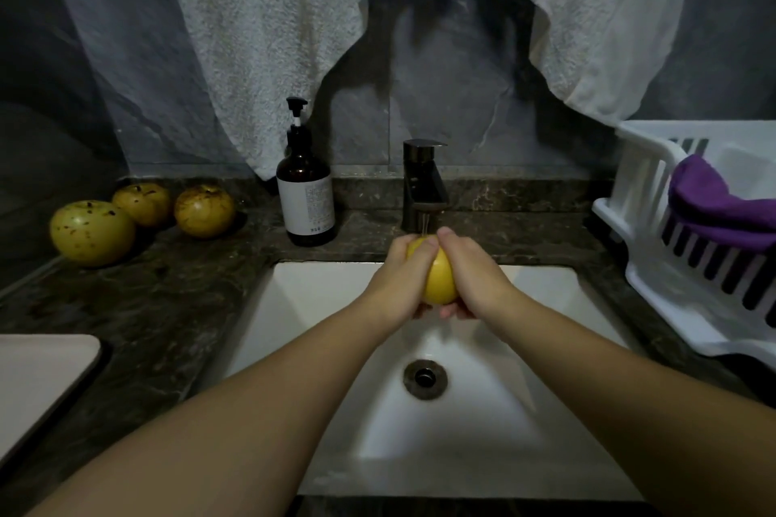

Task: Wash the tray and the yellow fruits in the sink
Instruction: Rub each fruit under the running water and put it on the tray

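Reaching over the sink (319, 285), both forearms run up from the bottom edge to meet under the tap (424, 185). The drain (425, 378) sits open in the white basin below them, and no water looks pooled there.

Above the basin, the left hand (403, 281) and the right hand (470, 277) cup one yellow fruit (441, 279) between them, fingers curled round its sides, thumbs near its top. It is held right beneath the spout, where a thin stream seems to fall, though the stream is faint and hard to be sure of. So the washing of this fruit looks to be under way.

At the near left, a pale flat slab (46, 378) lies on the counter (176, 306), cut off by the frame; it may be the tray, but I cannot tell, nor whether it is washed. Farther back on the left, three spotted fruits (138, 218) sit dry-looking on the counter, well apart from the sink; I judge these still wait their turn.

A soap bottle (305, 197) stands beside the tap. To the right, a white rack (688, 248) holds a purple cloth (722, 206); its inside is partly hidden, so any fruit already washed there cannot be seen. Towels (268, 34) hang behind.
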